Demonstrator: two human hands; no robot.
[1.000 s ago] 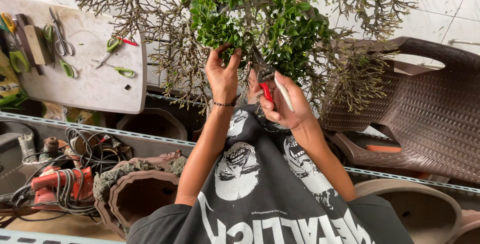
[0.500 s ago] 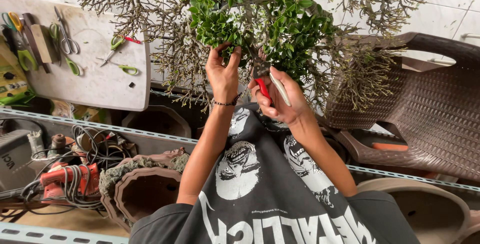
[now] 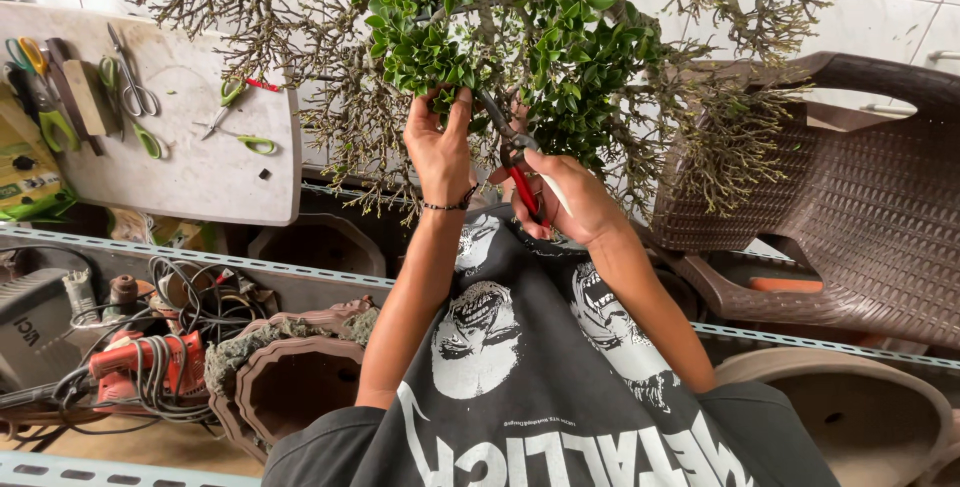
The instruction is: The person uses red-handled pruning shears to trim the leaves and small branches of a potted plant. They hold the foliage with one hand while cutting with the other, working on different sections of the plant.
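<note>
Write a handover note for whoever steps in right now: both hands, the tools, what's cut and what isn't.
Left hand: holds a clump of green leaves on the small tree.
Right hand: shut on the red-handled shears, blades pointing up into the branches beside the left hand.
Spare tools: green-handled scissors and others lie on the white board, to the left.
Done: many outer twigs are bare; whether they were cut cannot be told.
Left: the middle of the tree is thick with leaves.
</note>
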